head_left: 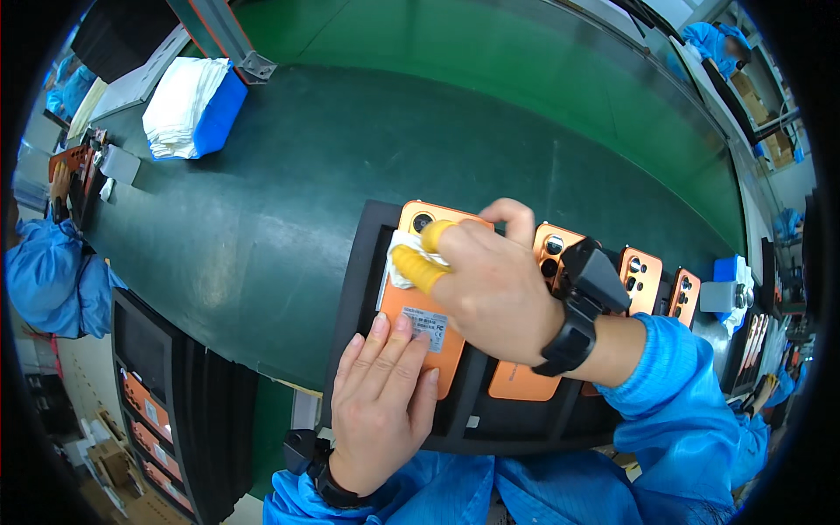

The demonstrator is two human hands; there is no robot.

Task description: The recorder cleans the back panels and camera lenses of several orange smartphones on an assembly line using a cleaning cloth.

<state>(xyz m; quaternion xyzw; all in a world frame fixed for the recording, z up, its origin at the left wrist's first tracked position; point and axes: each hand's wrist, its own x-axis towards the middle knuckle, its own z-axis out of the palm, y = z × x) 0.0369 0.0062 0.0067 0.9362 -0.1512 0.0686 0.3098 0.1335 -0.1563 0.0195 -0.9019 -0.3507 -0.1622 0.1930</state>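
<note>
An orange phone [401, 303] lies back side up at the left end of a black tray [352, 280], with a pale printed label [435, 339] on its lower half. My right hand [499, 293], yellow covers on two fingers, pinches a folded white cloth [402, 240] and presses it on the phone's back just below the camera lenses. Flat across the phone's lower left part lies my left hand [385, 394], its fingers stretched out and touching beside the label. A second orange phone [523, 382] rests to the right, partly hidden by my right hand and wrist.
More orange phones [642, 273] sit further right in the tray. A blue bin [219, 114] of white cloths [179, 101] stands far left on the green table [289, 201]. Stacked black trays [188, 394] with orange phones are at lower left. Co-workers in blue [52, 271] sit on both sides.
</note>
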